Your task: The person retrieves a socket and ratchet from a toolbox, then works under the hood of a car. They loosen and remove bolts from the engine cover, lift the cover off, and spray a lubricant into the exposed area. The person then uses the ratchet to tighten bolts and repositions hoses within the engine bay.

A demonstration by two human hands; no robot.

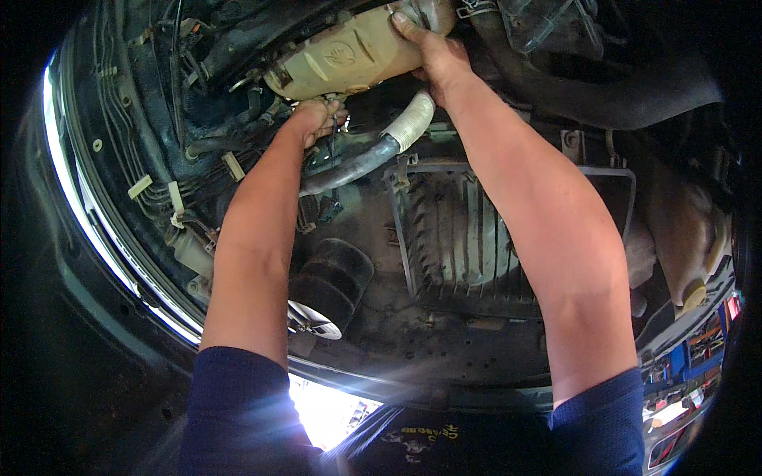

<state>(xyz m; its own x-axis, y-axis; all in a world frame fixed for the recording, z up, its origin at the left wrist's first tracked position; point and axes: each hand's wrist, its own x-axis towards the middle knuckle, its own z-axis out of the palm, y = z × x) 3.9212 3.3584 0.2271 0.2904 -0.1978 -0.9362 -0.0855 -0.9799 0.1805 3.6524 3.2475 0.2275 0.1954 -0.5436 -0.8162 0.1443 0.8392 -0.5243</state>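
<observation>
A tan metal heat shield (pixel 341 54) with an embossed mark lies across the top of the engine bay. My right hand (pixel 438 55) grips its right end, thumb on the upper face and the other fingers mostly hidden underneath. Just below the shield's lower left edge, my left hand (pixel 319 119) is closed with the fingers curled; whatever is between them is too small and shaded to make out. A dark hose (pixel 349 168) with a pale ribbed sleeve (pixel 410 123) runs below the shield, between my forearms.
A black cylinder (pixel 332 270) stands beside my left forearm. Between my arms sits a finned part (pixel 452 230) inside a metal frame. A wide black hose (pixel 603 95) curves at upper right, above a tank with a yellowish cap (pixel 694 295). Thin pipes (pixel 131 151) line the left side.
</observation>
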